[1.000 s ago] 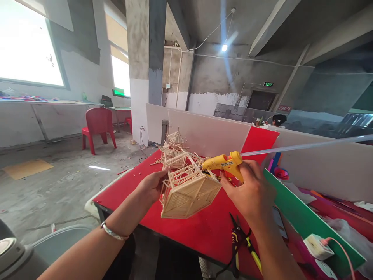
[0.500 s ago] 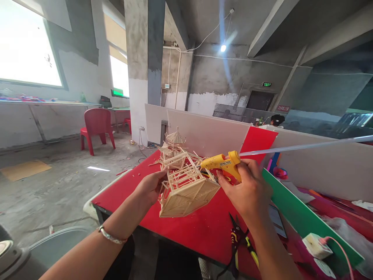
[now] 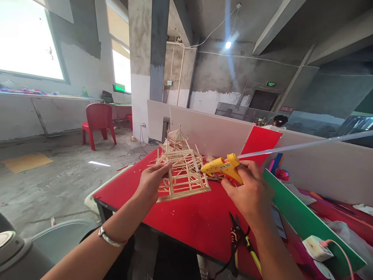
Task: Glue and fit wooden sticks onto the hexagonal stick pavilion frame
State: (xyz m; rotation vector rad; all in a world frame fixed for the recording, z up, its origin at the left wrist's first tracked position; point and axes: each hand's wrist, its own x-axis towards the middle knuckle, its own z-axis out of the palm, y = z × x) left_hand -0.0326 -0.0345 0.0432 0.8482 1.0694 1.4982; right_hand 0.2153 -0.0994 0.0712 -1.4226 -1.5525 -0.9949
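My left hand (image 3: 154, 181) grips the left side of a wooden stick frame (image 3: 186, 181), an open model structure with thin posts and rails. Wrapped round a yellow hot glue gun (image 3: 220, 166) is my right hand (image 3: 249, 186). The gun's nozzle points left, at the right-hand posts of the frame; whether it touches them I cannot tell. A long clear glue stick (image 3: 291, 148) runs out of the gun's back to the right. Behind the frame stands a pagoda-like stick model (image 3: 177, 135) with a pointed roof, partly covered by the frame.
Pruning shears (image 3: 240, 237) with black and yellow handles lie on the red tabletop (image 3: 186, 221) near its front edge. A green board (image 3: 314, 217) edges the right side, beside a white power adapter (image 3: 317, 247). A pale partition (image 3: 210, 134) rises behind; a bucket (image 3: 64, 237) stands at lower left.
The stick frame has tipped from showing its slatted underside to standing nearly level, lower towards the table. My left hand turned with it. The glue gun stays close to its right side.
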